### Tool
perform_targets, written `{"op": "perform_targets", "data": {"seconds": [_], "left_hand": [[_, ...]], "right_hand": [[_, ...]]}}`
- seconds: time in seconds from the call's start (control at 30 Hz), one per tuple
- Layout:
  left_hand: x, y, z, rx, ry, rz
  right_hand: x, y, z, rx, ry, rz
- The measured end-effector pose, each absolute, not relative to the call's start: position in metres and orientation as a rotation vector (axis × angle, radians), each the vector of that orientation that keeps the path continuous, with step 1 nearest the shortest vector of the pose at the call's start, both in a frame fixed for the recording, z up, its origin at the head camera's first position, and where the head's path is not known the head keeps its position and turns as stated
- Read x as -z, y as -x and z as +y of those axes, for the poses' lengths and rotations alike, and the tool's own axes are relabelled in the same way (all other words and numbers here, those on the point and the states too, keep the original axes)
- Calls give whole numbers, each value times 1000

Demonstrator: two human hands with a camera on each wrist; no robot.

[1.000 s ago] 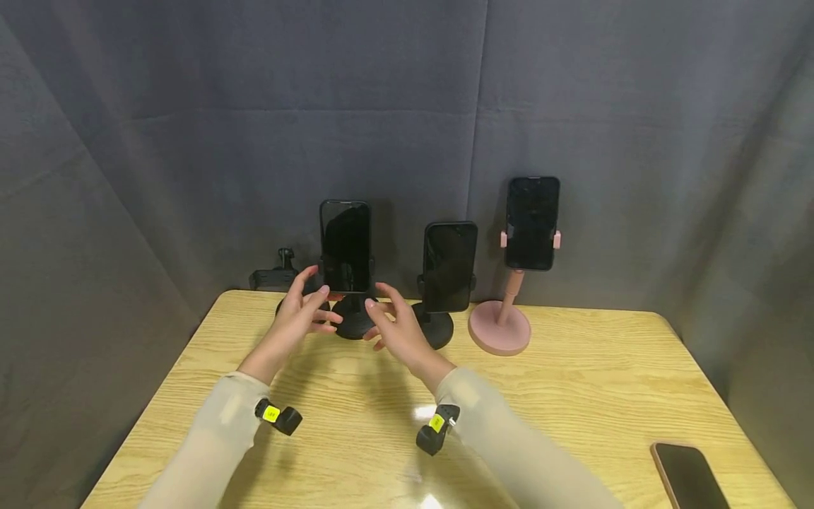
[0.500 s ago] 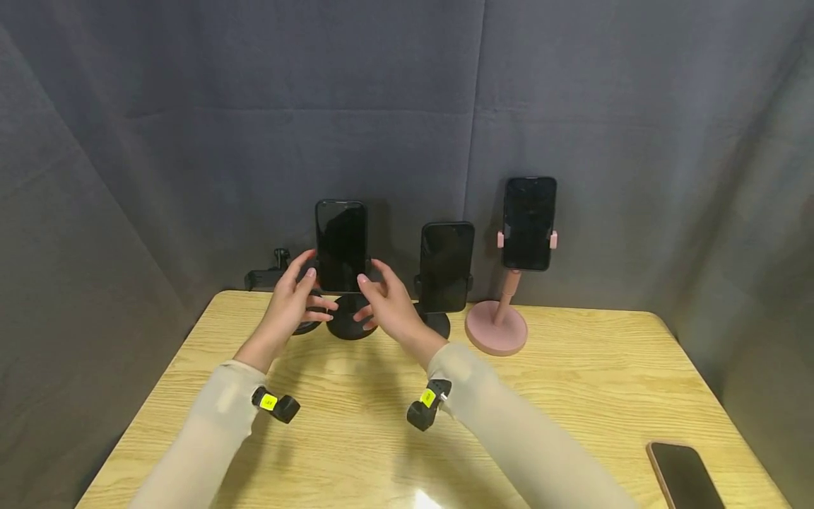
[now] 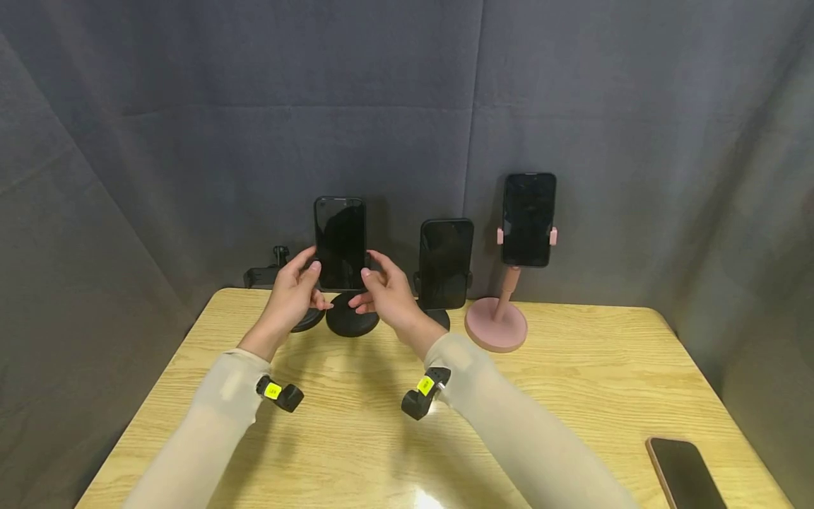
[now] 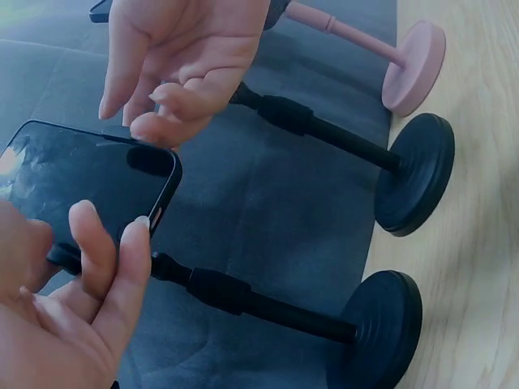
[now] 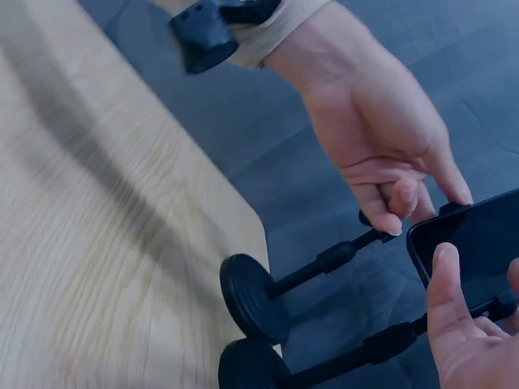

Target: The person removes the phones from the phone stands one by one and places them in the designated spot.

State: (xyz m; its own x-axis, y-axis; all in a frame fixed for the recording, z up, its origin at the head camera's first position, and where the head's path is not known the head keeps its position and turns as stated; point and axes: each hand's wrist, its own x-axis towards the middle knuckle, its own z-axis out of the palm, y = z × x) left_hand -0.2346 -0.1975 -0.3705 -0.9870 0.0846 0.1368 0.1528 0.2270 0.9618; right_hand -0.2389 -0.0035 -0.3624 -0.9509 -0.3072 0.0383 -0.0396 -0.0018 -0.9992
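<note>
A black smartphone (image 3: 341, 244) sits upright in a black phone stand (image 3: 352, 319), at the left of the row in the head view. My left hand (image 3: 289, 293) holds its left edge near the clamp, thumb at the front edge and index finger reaching up along the side. On the opposite edge my right hand (image 3: 389, 293) grips likewise, thumb at the front corner. Other fingers of both hands curl under the phone. In the left wrist view, a fingertip of the left hand (image 4: 97, 284) touches the phone's bottom edge.
Right of the hands stand a black stand with a phone (image 3: 446, 263) and a pink stand (image 3: 497, 324) bearing another phone (image 3: 529, 219). A black stand with a bare clamp (image 3: 262, 277) is at far left. One phone (image 3: 687, 474) lies at the table's front right.
Both hands have moved up and inward from beside the stand to the phone's lower sides, and their fingers have closed in on its edges. The phone remains in its stand.
</note>
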Motion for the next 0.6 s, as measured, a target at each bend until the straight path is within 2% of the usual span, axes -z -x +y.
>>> {"op": "perform_targets", "data": {"seconds": [0.33, 0.6], "left_hand": [[374, 228, -195, 1924, 174, -2314], [376, 221, -194, 1921, 220, -2274]], "right_hand": [[361, 226, -5, 2056, 329, 2064], [362, 221, -3, 2095, 320, 2084]]}}
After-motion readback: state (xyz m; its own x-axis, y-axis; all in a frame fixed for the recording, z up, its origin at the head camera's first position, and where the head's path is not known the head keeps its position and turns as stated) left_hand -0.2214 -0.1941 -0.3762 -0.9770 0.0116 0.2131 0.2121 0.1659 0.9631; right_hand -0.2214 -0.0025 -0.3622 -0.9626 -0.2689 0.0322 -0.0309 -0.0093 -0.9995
